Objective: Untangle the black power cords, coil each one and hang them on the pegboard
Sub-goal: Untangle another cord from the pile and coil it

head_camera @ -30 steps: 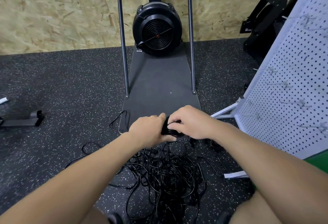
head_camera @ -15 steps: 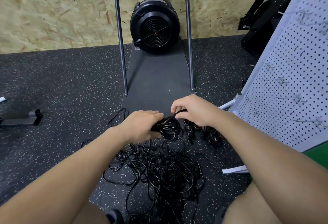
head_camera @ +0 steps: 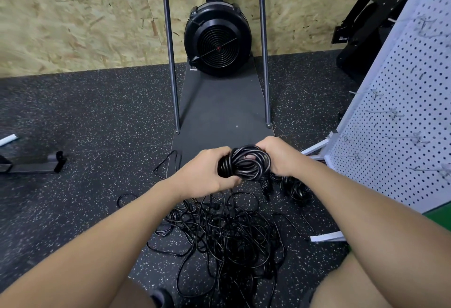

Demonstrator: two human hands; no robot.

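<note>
Coiled cord (head_camera: 244, 162) held in both hands above the floor (head_camera: 85, 122).
Left hand (head_camera: 207, 176) and right hand (head_camera: 280, 155) each grip it; its loops now face up. One tangle (head_camera: 227, 237) below, two bundles (head_camera: 296, 189) beside the pegboard (head_camera: 400, 102).

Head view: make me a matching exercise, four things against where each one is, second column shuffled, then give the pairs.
Things:
1. coiled cord
2. tangled cords
3. pegboard
4. fan wheel

Places:
A. against the wooden wall, between two upright poles
B. spread on the speckled floor, below the forearms
C. held between the left hand and right hand
D. standing at the right edge, with bare hooks

Pairs: 1-C, 2-B, 3-D, 4-A
</note>
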